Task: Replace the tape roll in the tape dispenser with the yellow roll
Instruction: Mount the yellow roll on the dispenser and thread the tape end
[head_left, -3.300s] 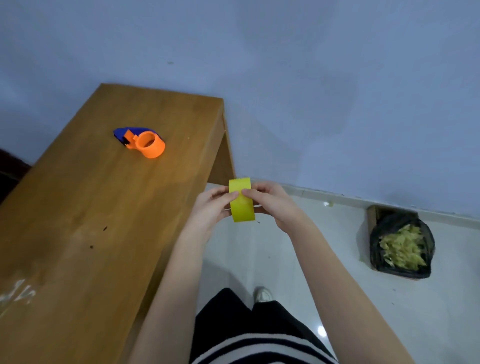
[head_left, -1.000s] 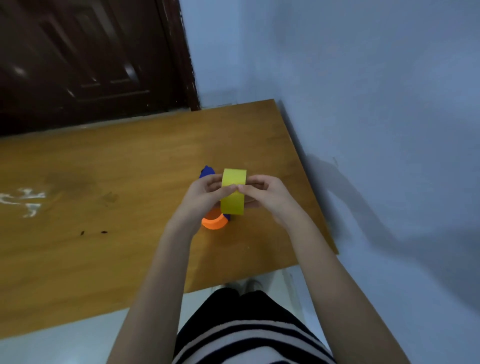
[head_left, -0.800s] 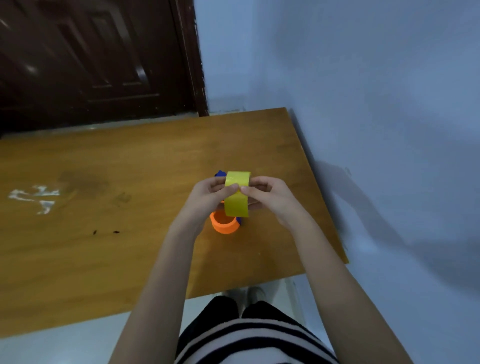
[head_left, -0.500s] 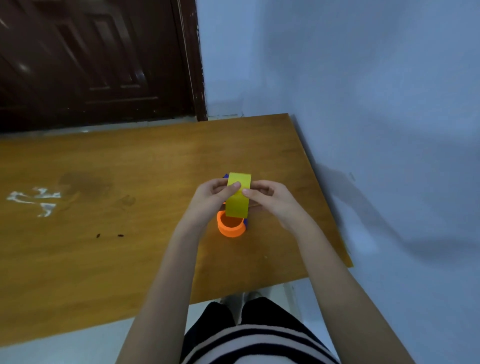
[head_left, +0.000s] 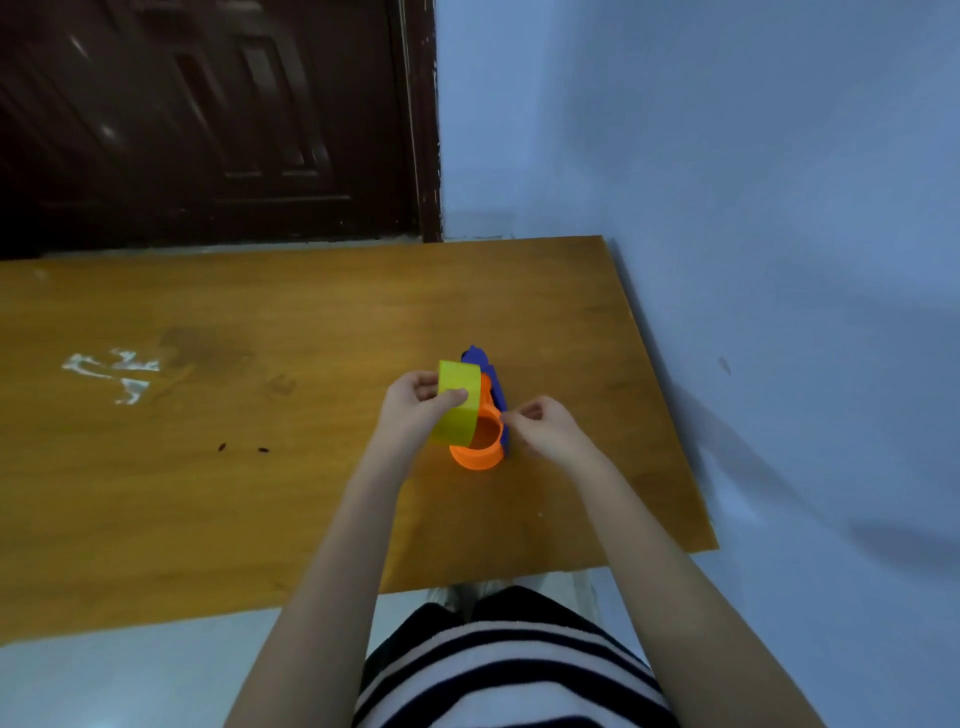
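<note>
My left hand holds the yellow tape roll on edge, thumb across its outer face, just above the table. Right behind and below the roll lies the tape dispenser, an orange ring-shaped hub on a blue body that points away from me. My right hand is off the roll, to its right. Its thumb and forefinger are pinched together at the rim of the orange hub. I cannot tell if anything thin is between those fingertips.
The wooden table has white smears at the left and two small dark specks near the middle. A blue wall runs along its right edge. A dark door stands behind it.
My view turned from the floor and bin to the table. Both hands carried the yellow roll over to the dispenser. My right hand has now let go of the roll and moved right.
</note>
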